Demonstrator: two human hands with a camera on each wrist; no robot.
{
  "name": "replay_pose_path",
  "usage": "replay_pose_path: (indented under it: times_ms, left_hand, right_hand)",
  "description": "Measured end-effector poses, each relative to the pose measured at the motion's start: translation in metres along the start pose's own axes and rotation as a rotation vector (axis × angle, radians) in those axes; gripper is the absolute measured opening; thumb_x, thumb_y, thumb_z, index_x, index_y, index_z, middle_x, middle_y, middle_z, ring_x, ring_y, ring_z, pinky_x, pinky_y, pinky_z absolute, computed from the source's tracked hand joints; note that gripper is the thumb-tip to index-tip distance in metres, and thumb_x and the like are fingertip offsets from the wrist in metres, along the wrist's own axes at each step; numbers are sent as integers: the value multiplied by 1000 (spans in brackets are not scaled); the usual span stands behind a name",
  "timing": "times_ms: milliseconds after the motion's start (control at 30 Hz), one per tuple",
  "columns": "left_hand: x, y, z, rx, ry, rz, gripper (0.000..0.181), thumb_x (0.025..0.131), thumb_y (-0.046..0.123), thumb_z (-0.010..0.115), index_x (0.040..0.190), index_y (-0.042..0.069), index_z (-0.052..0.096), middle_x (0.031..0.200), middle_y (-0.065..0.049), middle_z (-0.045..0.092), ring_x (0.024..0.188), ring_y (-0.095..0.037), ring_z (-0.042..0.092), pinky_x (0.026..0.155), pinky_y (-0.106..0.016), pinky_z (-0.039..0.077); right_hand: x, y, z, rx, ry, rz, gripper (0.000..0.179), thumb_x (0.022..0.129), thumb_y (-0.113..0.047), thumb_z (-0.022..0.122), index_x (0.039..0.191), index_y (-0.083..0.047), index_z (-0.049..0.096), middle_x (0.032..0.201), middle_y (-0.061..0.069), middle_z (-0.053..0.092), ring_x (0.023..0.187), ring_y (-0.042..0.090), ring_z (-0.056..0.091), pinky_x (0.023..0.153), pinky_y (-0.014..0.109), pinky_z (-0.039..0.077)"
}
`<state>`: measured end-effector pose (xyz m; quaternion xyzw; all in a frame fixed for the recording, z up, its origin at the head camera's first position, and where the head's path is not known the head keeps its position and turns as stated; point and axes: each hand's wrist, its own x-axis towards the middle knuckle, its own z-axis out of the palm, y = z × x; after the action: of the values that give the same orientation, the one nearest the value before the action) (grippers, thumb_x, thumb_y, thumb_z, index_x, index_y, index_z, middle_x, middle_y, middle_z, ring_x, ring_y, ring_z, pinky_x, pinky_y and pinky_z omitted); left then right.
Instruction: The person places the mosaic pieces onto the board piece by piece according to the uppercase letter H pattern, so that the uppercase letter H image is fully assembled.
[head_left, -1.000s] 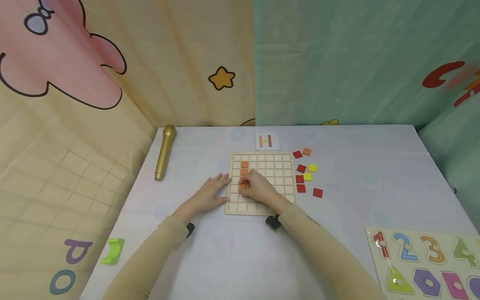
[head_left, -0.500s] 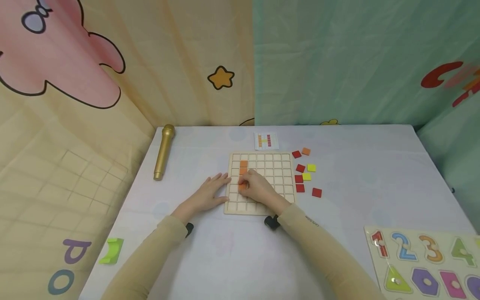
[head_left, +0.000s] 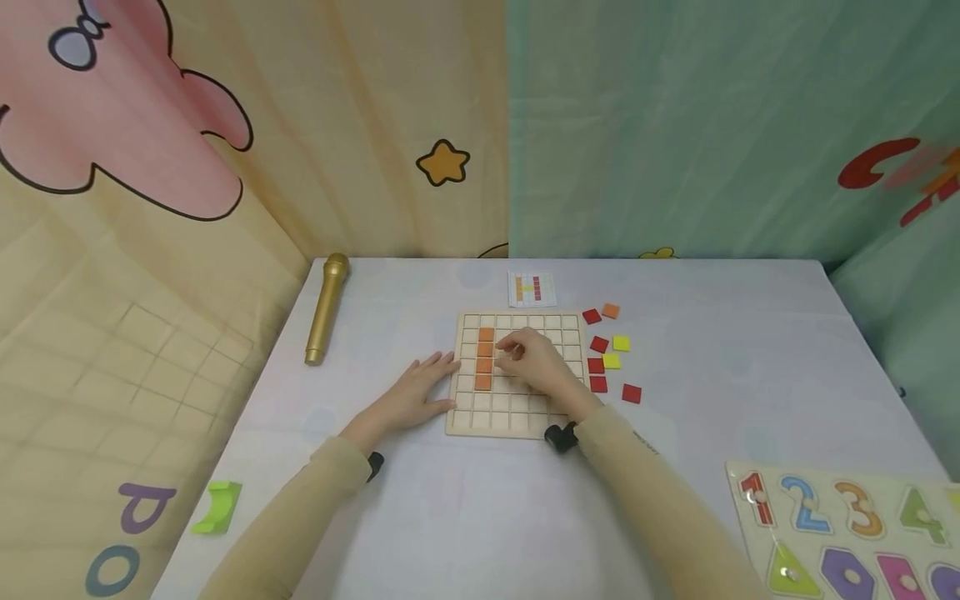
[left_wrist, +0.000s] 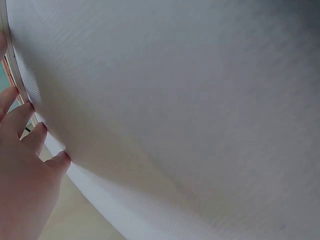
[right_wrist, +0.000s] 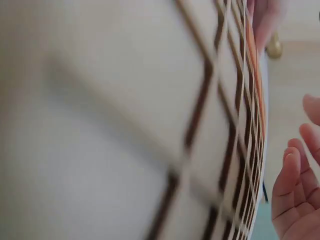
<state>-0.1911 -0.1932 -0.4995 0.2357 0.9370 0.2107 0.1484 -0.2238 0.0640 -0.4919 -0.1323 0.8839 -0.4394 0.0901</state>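
A wooden grid board (head_left: 498, 420) lies on the table with several orange square tiles (head_left: 484, 365) set in one column of its cells. Beside its left edge my left hand (head_left: 412, 396) rests with fingers spread, fingertips touching the rim. The left wrist view shows the same hand (left_wrist: 25, 175) along the board's side. My right hand (head_left: 536, 362) is over the middle of the grid, just right of the orange column. In the right wrist view its loosely bent fingers (right_wrist: 288, 175) stand apart from the thumb, nothing between them.
Loose red tiles (head_left: 632, 393), two yellow tiles (head_left: 621, 342) and an orange tile (head_left: 611, 311) lie right of the board. Behind it is a pattern card (head_left: 543, 291). Also present: a gold microphone (head_left: 326, 312), a green block (head_left: 218, 507) and a number puzzle (head_left: 757, 537).
My right hand has let go of the lowest orange tiles and moved right, uncovering the column. The left hand stays at the board's edge.
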Motion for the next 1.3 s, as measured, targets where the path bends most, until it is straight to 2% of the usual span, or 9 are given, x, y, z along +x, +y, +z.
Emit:
replay_pose_path:
  times_ms: [133,300,467,600,800,1300]
  left_hand:
    - [-2,1,0,1,11,-7,71,93,31,68,152,9,36,164,-10,23,153,-32,15,124,-55,8]
    - [-2,1,1,8,1,-23,72,94,33,67,153,11,35,164,-8,21,154,-29,13,125,-53,7]
    - [-1,1,2,9,-15,-38,72,94,34,67,154,12,34,165,-6,20,154,-28,12,125,-52,7]
    - [-2,3,1,10,-15,-38,72,93,34,67,154,12,35,165,-6,21,154,-28,13,125,-53,8]
    - [-3,2,2,13,-7,-33,71,94,35,67,154,12,35,165,-6,20,154,-28,13,125,-53,8]
    - [-1,-1,4,5,-10,-35,71,95,35,65,154,13,33,165,-5,19,154,-27,11,125,-52,6]
  right_hand:
    - [3,13,-28,35,58,44,31,91,-23,70,117,-8,68,114,9,63,101,24,59,87,36,53]
    - [6,30,-67,30,124,117,37,93,-26,68,125,-7,63,126,13,57,113,30,54,96,46,50]
    - [6,51,-102,-1,204,187,42,95,-28,65,131,-7,59,132,16,54,120,33,49,103,49,48]
    - [5,66,-121,-5,245,218,47,95,-27,65,136,-7,55,137,18,51,125,35,45,107,51,45]
    - [1,78,-135,0,254,277,53,94,-31,66,139,-8,51,142,18,47,130,36,42,109,53,43]
    - [2,90,-137,49,227,353,59,93,-33,68,142,-7,47,144,20,45,132,38,40,110,54,42]
